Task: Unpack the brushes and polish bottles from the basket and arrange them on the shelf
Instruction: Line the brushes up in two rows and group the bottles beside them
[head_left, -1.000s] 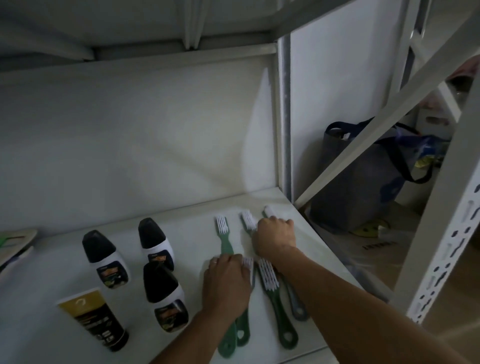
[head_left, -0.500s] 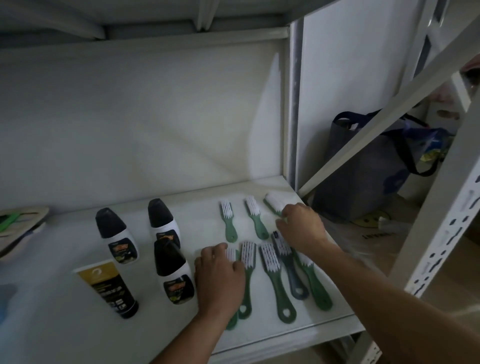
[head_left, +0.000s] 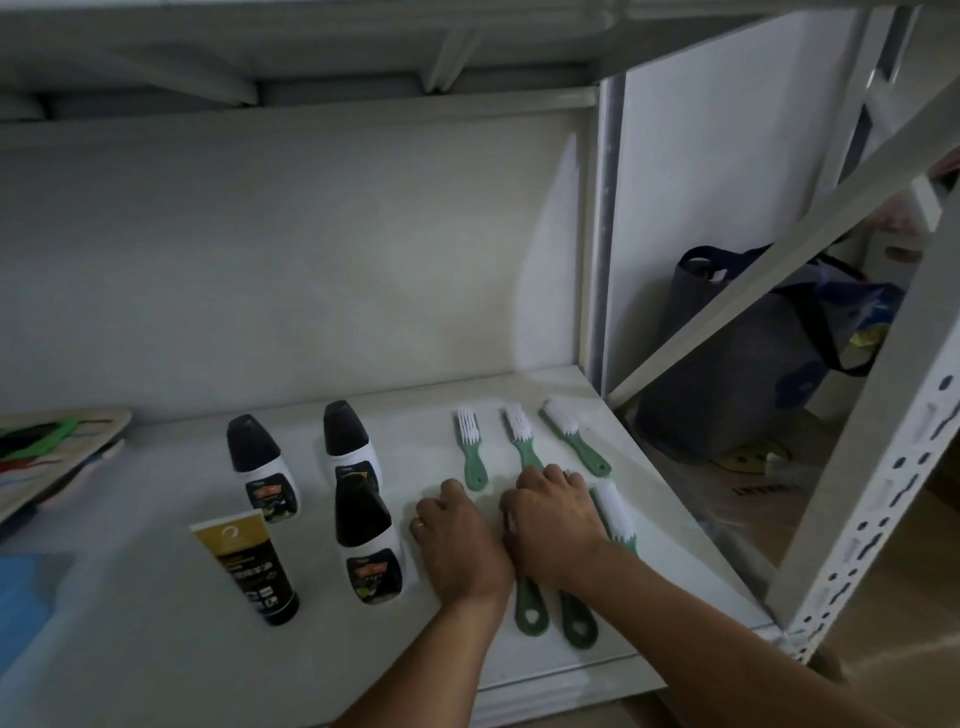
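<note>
Three green brushes with white bristles lie in a back row on the white shelf (head_left: 156, 649): a left brush (head_left: 470, 447), a middle brush (head_left: 521, 435) and a right brush (head_left: 571, 435). More green brushes lie in a front row; two handles (head_left: 531, 608) stick out below my hands and one bristle head (head_left: 615, 512) shows at the right. My left hand (head_left: 457, 540) and my right hand (head_left: 553, 519) rest side by side, palms down, on the front row. Three black-capped polish bottles (head_left: 262, 470) stand to the left, with a black and gold tube (head_left: 247, 564) lying near them.
A dark tote bag (head_left: 737, 364) sits on the floor beyond the shelf's right post (head_left: 602, 234). A diagonal brace (head_left: 779, 249) and a perforated upright (head_left: 883, 493) frame the right side. Flat colourful items (head_left: 52, 452) lie at the shelf's left end.
My right hand has moved from the back right brush down to the front row, beside my left hand. The camera has tilted, so the shelf sits higher in view.
</note>
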